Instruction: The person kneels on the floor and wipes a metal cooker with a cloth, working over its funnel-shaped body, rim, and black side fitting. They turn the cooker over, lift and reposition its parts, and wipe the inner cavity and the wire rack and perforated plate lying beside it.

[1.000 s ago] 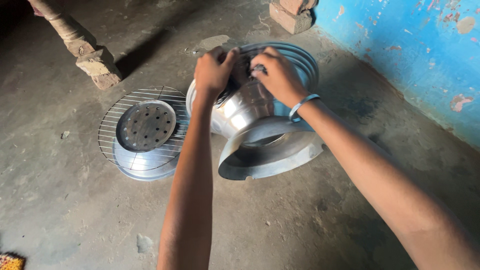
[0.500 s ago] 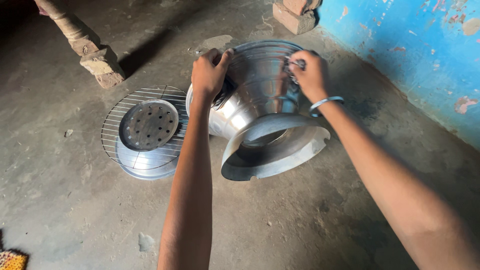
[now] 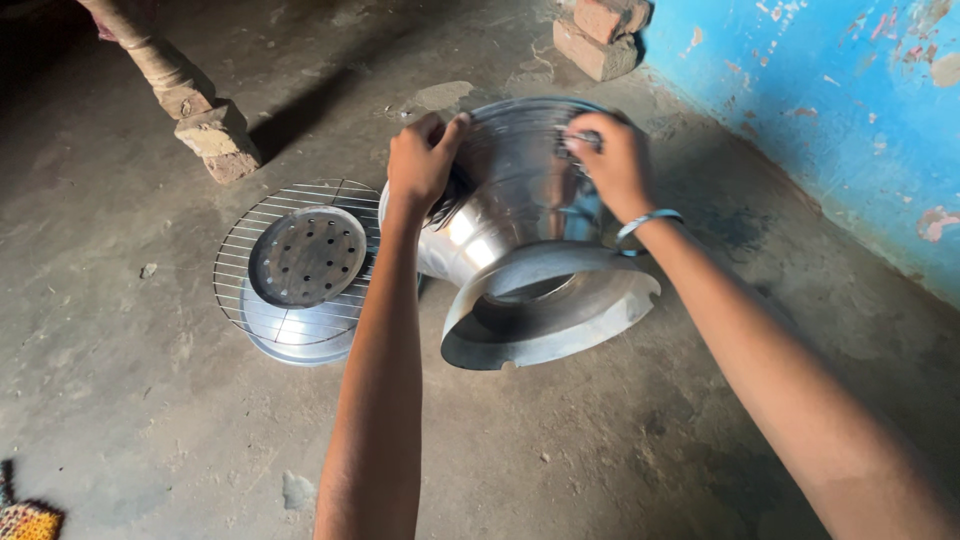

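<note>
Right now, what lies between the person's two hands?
In the head view, the flared upper part of the shiny metal vessel, lying on its side, fills the stretch between the left hand and right hand; both grip it.

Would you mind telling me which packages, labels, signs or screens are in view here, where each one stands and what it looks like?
None are in view: no package, label, sign or screen.
The left hand and right hand grip a shiny metal vessel lying on its side on the concrete floor.
A round wire rack lies to its left, and a peeling blue wall stands at the right.
</note>
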